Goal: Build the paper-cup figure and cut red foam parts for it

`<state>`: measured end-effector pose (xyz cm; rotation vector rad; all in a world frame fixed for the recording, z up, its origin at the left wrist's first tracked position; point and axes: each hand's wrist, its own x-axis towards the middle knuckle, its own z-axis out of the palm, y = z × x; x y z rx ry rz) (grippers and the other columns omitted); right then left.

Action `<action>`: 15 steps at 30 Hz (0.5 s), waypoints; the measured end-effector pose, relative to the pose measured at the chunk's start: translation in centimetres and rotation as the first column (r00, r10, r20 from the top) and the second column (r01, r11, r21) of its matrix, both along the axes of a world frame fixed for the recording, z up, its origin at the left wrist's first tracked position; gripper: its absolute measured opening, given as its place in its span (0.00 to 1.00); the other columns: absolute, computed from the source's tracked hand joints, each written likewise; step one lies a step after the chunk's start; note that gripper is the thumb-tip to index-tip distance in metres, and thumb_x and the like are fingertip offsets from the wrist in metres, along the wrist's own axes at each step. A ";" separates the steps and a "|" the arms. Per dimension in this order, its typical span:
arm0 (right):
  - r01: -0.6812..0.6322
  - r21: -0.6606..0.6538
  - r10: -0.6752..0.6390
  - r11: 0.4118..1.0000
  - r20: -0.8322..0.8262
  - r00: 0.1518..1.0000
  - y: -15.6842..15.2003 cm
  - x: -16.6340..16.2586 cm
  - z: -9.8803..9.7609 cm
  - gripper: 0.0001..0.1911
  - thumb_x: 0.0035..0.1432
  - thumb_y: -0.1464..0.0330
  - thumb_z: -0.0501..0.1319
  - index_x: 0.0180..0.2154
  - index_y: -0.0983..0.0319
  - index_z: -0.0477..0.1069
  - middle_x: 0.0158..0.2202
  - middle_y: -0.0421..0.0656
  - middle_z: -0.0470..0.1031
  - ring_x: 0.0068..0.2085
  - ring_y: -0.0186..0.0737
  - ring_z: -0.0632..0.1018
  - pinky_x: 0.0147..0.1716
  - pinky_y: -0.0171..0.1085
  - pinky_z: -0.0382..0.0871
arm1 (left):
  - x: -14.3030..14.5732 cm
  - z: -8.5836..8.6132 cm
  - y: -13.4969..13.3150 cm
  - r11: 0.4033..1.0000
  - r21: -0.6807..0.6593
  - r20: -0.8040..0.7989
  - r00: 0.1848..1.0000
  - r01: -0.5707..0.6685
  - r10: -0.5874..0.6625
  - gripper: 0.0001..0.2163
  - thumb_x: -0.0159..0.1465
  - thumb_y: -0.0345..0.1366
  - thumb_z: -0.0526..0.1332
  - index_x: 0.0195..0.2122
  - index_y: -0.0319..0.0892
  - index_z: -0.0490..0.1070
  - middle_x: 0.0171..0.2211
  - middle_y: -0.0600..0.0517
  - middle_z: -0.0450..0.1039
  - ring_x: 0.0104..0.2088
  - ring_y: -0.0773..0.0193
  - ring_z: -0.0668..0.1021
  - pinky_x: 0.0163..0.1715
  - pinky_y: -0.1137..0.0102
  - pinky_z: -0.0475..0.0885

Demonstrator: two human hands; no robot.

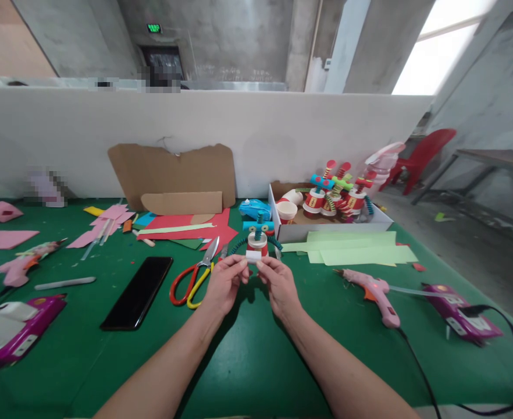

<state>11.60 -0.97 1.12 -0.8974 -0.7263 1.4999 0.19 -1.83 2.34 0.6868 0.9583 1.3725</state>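
Both my hands meet over the middle of the green table. My left hand and my right hand pinch a small paper-cup robot figure between their fingertips, holding it upright. The figure has a red and white cup body, a blue crosspiece on top and springy blue-green arms at each side. Red and yellow scissors lie just left of my left hand. A black phone lies further left.
A white box at back right holds several finished cup robots. Light green paper sheets lie before it. A pink glue gun and its cable sit right; another glue gun left. Cardboard leans on the white partition.
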 end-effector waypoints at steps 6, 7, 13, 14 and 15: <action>-0.008 0.022 0.008 1.000 -0.006 1.000 0.0 0.0 -0.1 0.12 0.35 0.65 0.72 0.24 0.62 0.76 0.21 0.36 0.71 0.21 0.27 0.61 0.22 0.32 0.53 | 0.1 0.2 0.0 1.000 -0.001 0.002 1.000 -0.003 0.003 0.14 0.42 0.39 0.72 0.23 0.37 0.71 0.14 0.58 0.67 0.15 0.74 0.67 0.18 0.77 0.60; -0.006 0.022 0.006 1.000 -0.011 1.000 0.0 0.0 -0.1 0.12 0.35 0.65 0.72 0.24 0.62 0.76 0.21 0.36 0.71 0.21 0.27 0.61 0.22 0.32 0.53 | 0.1 0.2 0.0 1.000 0.000 0.002 1.000 -0.003 0.003 0.14 0.41 0.40 0.72 0.23 0.37 0.71 0.14 0.58 0.67 0.15 0.74 0.67 0.18 0.77 0.60; -0.004 0.015 0.004 1.000 -0.022 1.000 -0.1 0.0 0.0 0.12 0.34 0.65 0.72 0.25 0.63 0.77 0.20 0.36 0.71 0.21 0.26 0.61 0.22 0.32 0.53 | 0.1 0.1 0.1 1.000 -0.001 0.011 1.000 -0.009 0.009 0.14 0.41 0.39 0.72 0.23 0.37 0.71 0.14 0.57 0.68 0.15 0.73 0.67 0.18 0.77 0.60; -0.001 0.014 0.002 1.000 -0.020 1.000 -0.1 0.0 0.0 0.12 0.34 0.65 0.72 0.25 0.63 0.77 0.20 0.36 0.71 0.21 0.26 0.61 0.22 0.32 0.53 | 0.1 0.0 0.1 1.000 -0.001 0.011 1.000 -0.008 0.008 0.14 0.41 0.39 0.72 0.23 0.37 0.71 0.14 0.57 0.68 0.15 0.73 0.67 0.18 0.77 0.60; 0.002 0.013 -0.002 1.000 -0.018 1.000 -0.1 0.0 0.0 0.12 0.34 0.65 0.72 0.25 0.62 0.77 0.20 0.36 0.71 0.20 0.26 0.61 0.22 0.32 0.53 | 0.1 0.0 0.1 1.000 -0.001 0.011 1.000 -0.007 0.007 0.14 0.41 0.39 0.72 0.23 0.37 0.71 0.14 0.57 0.68 0.15 0.73 0.67 0.18 0.77 0.60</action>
